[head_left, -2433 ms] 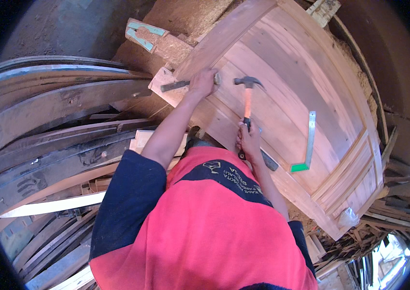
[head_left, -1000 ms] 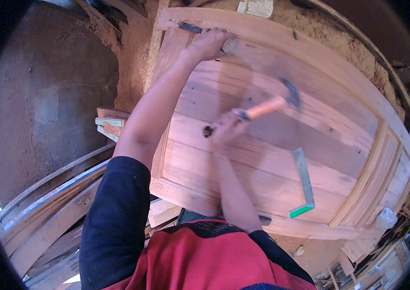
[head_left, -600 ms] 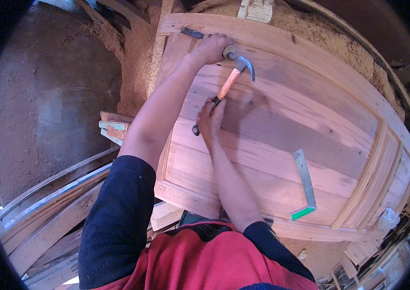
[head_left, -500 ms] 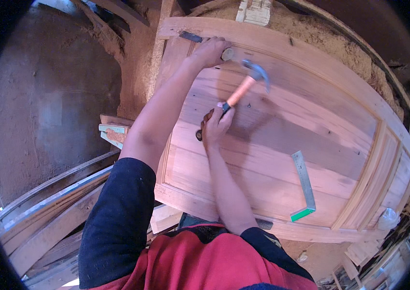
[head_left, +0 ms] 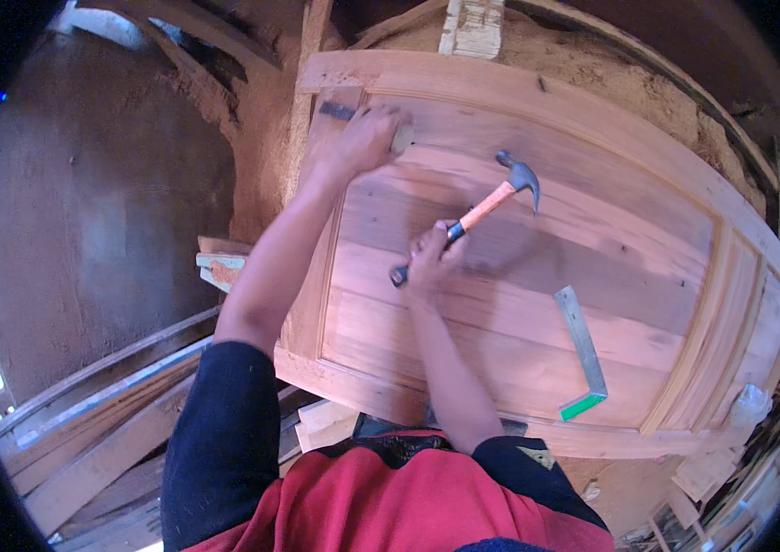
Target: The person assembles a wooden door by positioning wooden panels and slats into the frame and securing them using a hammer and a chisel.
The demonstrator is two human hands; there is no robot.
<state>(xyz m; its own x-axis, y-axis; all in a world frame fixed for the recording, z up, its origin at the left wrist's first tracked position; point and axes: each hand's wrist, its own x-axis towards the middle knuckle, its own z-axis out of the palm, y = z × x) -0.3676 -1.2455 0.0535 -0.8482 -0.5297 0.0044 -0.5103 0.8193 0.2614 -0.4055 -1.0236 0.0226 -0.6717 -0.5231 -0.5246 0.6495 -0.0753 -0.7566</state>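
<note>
- Chisel-like tool point(head_left: 337, 111), upper left of centre: grasped in the left grip point(head_left: 369, 143); handle mostly hidden by the hand, pale butt end blurred.
- Claw hammer point(head_left: 482, 211), centre: orange-and-black handle clenched in the right grip point(head_left: 436, 261); head held apart from the chisel-like tool.
- Panelled wooden board point(head_left: 647, 304), centre to right: partly covered by the arms point(head_left: 288, 253).
- Metal square point(head_left: 582, 340), green-ended, right of centre: laid on the board; blade markings too small to be read.
- Right sleeve point(head_left: 519, 478), lower centre: pale mark point(head_left: 537, 457) borne, illegible.
- Clear plastic bag point(head_left: 751, 405), lower right: contents cannot be made out.
- Stacked planks point(head_left: 100, 442), lower left: cut off by the round rim of view.
</note>
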